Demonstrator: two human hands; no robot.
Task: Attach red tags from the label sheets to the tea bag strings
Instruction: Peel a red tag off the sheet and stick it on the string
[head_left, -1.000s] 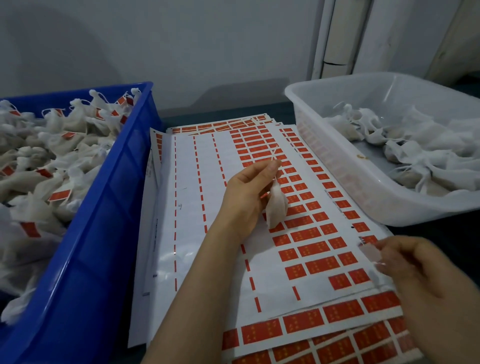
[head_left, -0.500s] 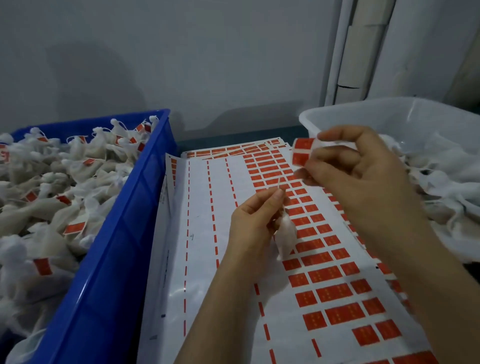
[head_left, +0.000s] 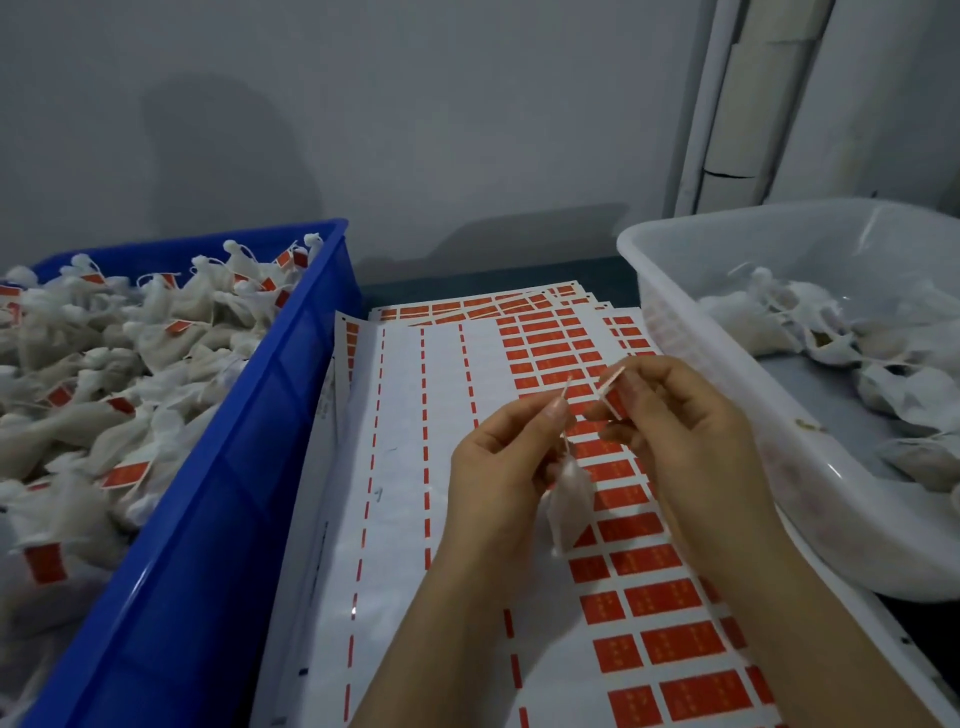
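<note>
Above the white label sheet printed with red rectangles, biggest risk as I read it: the small red adhesive tag folds onto itself or onto your fingertip before the thin white string is inside it. You hold it edge-on and I can't tell which face is sticky. Second: little string shows above the pinch, so a slightly off approach lands the tag crooked or catches only the very end, and it could pull off later. Third: the small white mesh tea bag hangs free, so any swing drags the string sideways as you close the tag. Grip state: your left hand pinches the string between thumb and forefinger, tip poking toward 12 o'clock, bag dangling from the pinch at 6 o'clock. Your right hand pinches the tag between thumb and fingertips, at 3 o'clock of the string tip, near but not touching. Blue plastic crate of tagged bags sits at 9 o'clock, white plastic tub of untagged bags at 3 o'clock.
</note>
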